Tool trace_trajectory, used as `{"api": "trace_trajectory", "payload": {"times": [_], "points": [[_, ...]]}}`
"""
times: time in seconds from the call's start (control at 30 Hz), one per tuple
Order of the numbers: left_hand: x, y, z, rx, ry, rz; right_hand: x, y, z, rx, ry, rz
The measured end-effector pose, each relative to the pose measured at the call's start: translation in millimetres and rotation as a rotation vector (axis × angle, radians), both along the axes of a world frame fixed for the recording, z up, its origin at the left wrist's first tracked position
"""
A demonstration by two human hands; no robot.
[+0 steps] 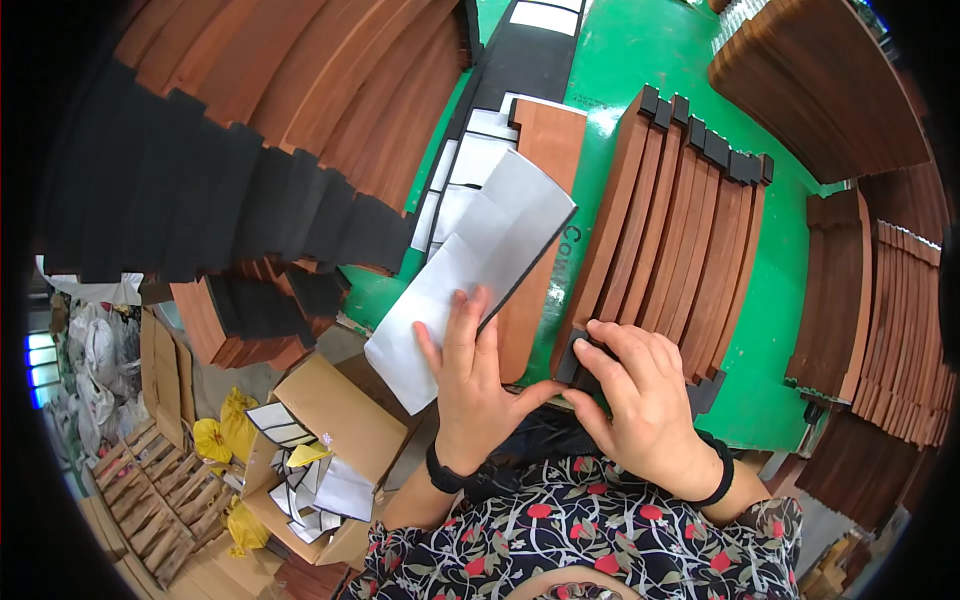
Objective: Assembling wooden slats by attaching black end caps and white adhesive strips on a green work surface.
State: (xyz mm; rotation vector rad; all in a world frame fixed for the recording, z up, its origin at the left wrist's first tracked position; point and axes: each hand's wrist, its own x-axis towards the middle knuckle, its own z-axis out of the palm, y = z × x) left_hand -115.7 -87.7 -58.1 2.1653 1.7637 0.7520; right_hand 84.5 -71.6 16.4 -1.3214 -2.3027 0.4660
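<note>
My left hand (470,385) is open, its fingers stretched over a sheet with white backing and a black edge (500,215). Its thumb reaches right, close to my right thumb. My right hand (635,400) is closed about the near end of a brown wooden slat (615,200), fingertips pressing a black foam strip (572,358) there. That slat is the leftmost of several standing side by side, with black pieces on their far ends. Beneath the white-backed sheet lies a flat reddish-brown board (545,150). My fingers partly hide the strip's edges.
Everything rests on a green table (770,370). Large stacks of wooden slats (310,70) with black ends rise at the left; more brown stacks (820,90) stand at the right. A cardboard box (345,410) with white-backed scraps sits at lower left, near yellow bags (237,425).
</note>
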Motion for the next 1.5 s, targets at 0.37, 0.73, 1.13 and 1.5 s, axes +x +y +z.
{"api": "trace_trajectory", "payload": {"times": [0.37,0.73,1.13,1.5], "points": [[2,17,32,0.054,0.05,0.007,16,17,3,-0.071,0.104,-0.073],[7,48,21,-0.075,-0.313,-0.042,20,12,-5,-0.052,-0.021,-0.012],[25,20,53,-0.038,-0.022,-0.084,21,13,-9,-0.02,0.009,-0.025],[34,24,66,-0.004,0.098,-0.114,25,18,-9,-0.037,0.021,-0.028]]}}
